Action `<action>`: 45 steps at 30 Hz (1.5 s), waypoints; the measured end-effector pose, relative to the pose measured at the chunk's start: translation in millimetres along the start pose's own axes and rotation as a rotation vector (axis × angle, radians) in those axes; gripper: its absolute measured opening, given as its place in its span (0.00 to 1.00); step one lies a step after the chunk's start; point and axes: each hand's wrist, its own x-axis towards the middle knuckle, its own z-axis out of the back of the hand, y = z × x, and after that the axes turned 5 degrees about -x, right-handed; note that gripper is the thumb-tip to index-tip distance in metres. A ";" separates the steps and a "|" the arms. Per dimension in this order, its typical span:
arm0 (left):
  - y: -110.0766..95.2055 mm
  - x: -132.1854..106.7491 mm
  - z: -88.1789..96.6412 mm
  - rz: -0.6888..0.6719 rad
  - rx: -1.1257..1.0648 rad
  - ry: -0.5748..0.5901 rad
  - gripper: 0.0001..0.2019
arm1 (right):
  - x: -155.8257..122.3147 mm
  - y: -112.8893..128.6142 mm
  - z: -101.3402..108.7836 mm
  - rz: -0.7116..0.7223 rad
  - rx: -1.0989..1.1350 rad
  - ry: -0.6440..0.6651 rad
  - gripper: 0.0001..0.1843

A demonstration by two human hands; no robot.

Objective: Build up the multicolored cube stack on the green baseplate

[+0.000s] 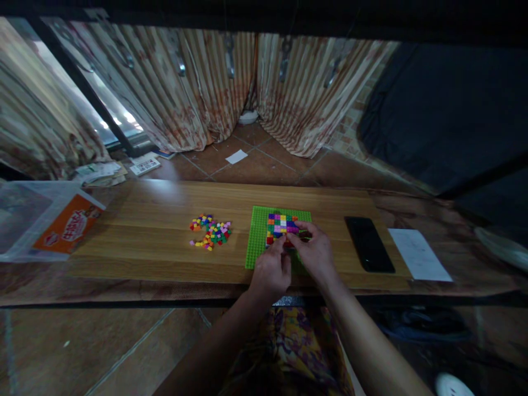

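Observation:
Small coloured toy bricks (277,223) form a patterned block with white, purple, yellow, red and blue studs on a green studded baseplate (256,236). At the block's near edge, my left hand (272,272) has its fingers bent, the index fingertip touching the bricks. My right hand (317,250) reaches over the block's right side, with thumb and index fingertips close together on the bricks. Whatever sits between the fingertips of either hand is too small or hidden to make out. Left of the baseplate lies a loose pile of coloured bricks (214,234).
All this rests on a wooden board (144,242). A black phone (369,245) lies to the right, beside a white paper sheet (418,254). At far left stands a clear plastic bin (25,220) with an orange packet (70,224). Curtains (206,82) hang behind.

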 end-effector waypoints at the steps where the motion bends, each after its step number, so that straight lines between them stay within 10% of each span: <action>1: 0.0 -1.3 1.7 0.003 -0.005 0.001 0.22 | 0.5 -1.3 -0.4 0.001 0.001 0.001 0.21; 12: 43.3 -48.8 83.8 0.138 0.059 -0.327 0.13 | -29.5 8.0 3.3 0.155 0.141 -0.218 0.14; 19: 75.0 -55.7 133.9 0.259 0.295 -0.528 0.09 | -65.5 53.5 -22.6 0.424 0.080 0.107 0.09; 31: 90.8 -46.1 126.7 0.280 0.443 -0.470 0.14 | -57.5 54.2 -112.9 0.515 -0.189 0.354 0.13; 45: 87.5 -41.5 117.9 0.257 0.479 -0.417 0.17 | -55.2 58.4 -125.0 0.543 -0.317 0.367 0.07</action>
